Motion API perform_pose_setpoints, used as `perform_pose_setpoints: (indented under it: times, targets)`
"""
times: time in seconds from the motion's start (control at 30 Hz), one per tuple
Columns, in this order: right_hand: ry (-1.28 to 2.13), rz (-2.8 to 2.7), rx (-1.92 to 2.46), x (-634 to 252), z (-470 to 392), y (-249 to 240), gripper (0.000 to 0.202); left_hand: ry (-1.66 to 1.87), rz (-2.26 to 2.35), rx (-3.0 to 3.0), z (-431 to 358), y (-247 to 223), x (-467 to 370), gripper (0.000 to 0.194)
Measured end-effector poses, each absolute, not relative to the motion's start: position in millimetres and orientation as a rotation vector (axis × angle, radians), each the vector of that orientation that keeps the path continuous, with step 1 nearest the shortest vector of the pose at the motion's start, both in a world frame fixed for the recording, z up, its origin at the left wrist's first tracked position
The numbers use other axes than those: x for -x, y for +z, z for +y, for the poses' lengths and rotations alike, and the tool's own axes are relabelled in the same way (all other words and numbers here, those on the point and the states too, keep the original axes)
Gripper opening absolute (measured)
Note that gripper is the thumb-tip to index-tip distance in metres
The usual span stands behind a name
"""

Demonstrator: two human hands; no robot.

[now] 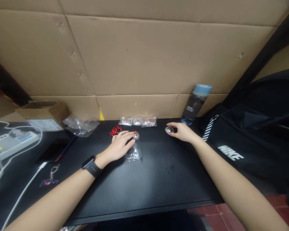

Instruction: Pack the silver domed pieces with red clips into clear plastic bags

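Note:
My left hand (120, 146) lies with fingers outstretched at the edge of a clear plastic bag (133, 154), touching its upper part. Beside the fingertips a round silver piece (136, 136) shows, with a bit of red near it. Red cords (115, 131) lie just beyond this hand. Over the right side of the table, my right hand (180, 132) grips a small round metal disc (169, 129) between thumb and fingers. Along the back sit three small clear packets (137, 121) in a row, with silver and red inside.
A blue-capped water bottle (194, 104) stands behind my right hand, next to a black backpack (245, 138). At left are crumpled plastic bags (80, 125), an open cardboard box (43, 112), a white power strip (13, 144), a phone (54, 149), a cable and a keychain (49, 182).

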State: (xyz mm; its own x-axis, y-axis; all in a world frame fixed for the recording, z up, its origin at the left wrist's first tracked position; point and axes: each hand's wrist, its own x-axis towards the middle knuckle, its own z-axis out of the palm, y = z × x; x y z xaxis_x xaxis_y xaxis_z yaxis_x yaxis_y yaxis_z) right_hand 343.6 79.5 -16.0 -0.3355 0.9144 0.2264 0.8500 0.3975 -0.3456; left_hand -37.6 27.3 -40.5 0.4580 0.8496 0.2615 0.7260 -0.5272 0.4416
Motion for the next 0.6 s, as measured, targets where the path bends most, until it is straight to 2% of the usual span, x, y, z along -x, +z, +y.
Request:
perform_pose_setpoints:
  times: [0.27,0.6]
  targets:
    - [0.359,-2.279,1.445,-343.5,79.4,-11.3,0.033,0.627,1.339,-2.486,27.2,-39.5,38.4,0.043]
    - [0.327,-2.280,1.484,-347.6,78.3,-4.8,0.032,0.698,1.352,-2.500,26.1,-30.4,38.5,0.037]
